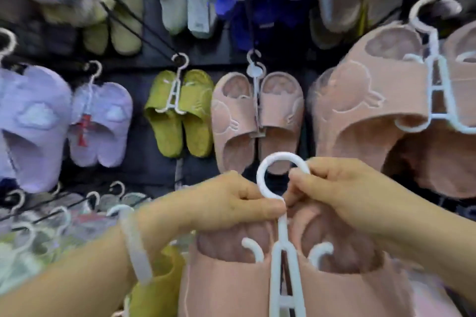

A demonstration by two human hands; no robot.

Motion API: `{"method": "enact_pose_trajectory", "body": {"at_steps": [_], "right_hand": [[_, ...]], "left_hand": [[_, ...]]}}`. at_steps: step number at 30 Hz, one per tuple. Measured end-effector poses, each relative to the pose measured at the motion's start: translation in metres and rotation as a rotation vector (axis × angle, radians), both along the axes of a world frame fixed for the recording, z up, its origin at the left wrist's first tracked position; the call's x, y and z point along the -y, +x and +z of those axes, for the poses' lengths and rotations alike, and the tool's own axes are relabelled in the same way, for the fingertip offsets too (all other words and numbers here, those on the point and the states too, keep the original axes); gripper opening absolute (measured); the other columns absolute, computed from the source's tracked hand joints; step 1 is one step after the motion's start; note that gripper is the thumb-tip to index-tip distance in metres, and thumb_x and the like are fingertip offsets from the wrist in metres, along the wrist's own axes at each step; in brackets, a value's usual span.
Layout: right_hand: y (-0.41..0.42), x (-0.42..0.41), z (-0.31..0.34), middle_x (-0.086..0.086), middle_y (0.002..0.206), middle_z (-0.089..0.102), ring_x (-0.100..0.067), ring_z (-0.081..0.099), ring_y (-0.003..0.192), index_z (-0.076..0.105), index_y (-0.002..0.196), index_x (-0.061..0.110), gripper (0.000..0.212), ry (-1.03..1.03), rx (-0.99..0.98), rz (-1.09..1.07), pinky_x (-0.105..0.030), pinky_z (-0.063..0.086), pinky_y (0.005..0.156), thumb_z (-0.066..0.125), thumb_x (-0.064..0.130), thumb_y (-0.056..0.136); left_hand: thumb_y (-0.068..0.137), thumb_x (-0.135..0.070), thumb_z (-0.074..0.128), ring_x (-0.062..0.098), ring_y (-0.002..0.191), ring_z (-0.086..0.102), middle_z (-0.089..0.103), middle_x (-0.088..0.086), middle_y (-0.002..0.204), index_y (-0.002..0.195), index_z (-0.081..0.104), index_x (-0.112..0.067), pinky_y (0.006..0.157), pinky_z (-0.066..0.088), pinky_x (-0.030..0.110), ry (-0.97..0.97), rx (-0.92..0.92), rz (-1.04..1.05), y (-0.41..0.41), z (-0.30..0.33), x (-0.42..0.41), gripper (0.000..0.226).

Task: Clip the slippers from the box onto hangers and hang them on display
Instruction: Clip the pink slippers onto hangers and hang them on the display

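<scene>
Both hands meet low in the middle of the view, the left hand point(231, 203) and the right hand point(342, 193) each with its grip clenched on the hook of a white hanger point(283, 252). A pink pair point(257, 288) hangs on it, one slipper either side of its stem, in front of the display wall point(144, 152) where green slippers point(177, 113) and other pink slippers point(257, 121) hang.

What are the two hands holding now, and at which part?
Both hold the white hanger carrying pink slippers: left hand at the base of its hook, right hand on the hook's right side.
</scene>
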State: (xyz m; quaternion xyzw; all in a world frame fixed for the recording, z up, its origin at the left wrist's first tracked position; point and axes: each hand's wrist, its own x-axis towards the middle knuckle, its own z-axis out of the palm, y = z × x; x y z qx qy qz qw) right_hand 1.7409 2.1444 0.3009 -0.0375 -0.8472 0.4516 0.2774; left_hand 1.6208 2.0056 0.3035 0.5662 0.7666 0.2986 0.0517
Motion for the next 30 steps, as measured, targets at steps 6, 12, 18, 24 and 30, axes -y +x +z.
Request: {"method": "enact_pose_trajectory", "body": {"at_steps": [6,12,18,24,30], "right_hand": [[-0.057,0.021,0.083,0.008,0.059,0.066,-0.003,0.057,0.06,0.065,0.067,0.016,0.03,0.099,-0.127,0.013,-0.022,0.045,0.066,0.054,0.029,0.091],[-0.081,0.007,0.128,0.009,0.063,0.069,-0.01,0.057,0.072,0.064,0.071,0.018,0.029,0.173,-0.301,-0.111,-0.03,0.046,0.081,0.051,0.03,0.093],[-0.089,0.001,0.179,0.02,0.046,0.062,0.008,0.051,0.039,0.059,0.07,0.02,0.032,0.25,-0.462,-0.205,-0.008,0.042,0.049,0.047,0.035,0.096],[-0.114,0.002,0.204,0.008,0.065,0.061,0.01,0.052,0.04,0.06,0.083,0.017,0.027,0.255,-0.516,-0.179,-0.005,0.041,0.046,0.042,0.029,0.099],[-0.13,-0.024,0.184,-0.003,0.082,0.067,0.005,0.058,0.054,0.062,0.085,0.012,0.031,0.314,-0.373,-0.345,-0.013,0.044,0.06,0.046,0.037,0.096]], "left_hand": [[0.051,-0.076,0.057,0.011,0.059,0.046,0.054,0.0,0.065,0.071,0.063,-0.007,0.058,0.039,0.023,0.129,-0.007,0.163,-0.041,0.084,0.031,0.073],[0.075,-0.053,0.066,0.007,0.06,0.059,0.068,-0.009,0.066,0.079,0.074,-0.015,0.062,0.048,0.02,0.292,-0.034,0.173,-0.055,0.137,0.011,0.039],[0.082,-0.045,0.064,0.003,0.033,0.052,0.056,-0.002,0.054,0.083,0.072,-0.02,0.036,0.038,0.013,0.53,-0.061,0.125,-0.057,0.184,0.002,0.026],[0.083,-0.043,0.064,0.011,0.06,0.055,0.07,0.014,0.08,0.086,0.074,-0.017,0.06,0.05,0.02,0.679,-0.218,0.167,-0.081,0.205,-0.008,0.028],[0.084,-0.044,0.063,0.017,0.06,0.052,0.058,0.013,0.069,0.093,0.067,0.003,0.063,0.052,0.025,0.563,-0.153,0.232,-0.108,0.175,-0.037,0.049]]}}
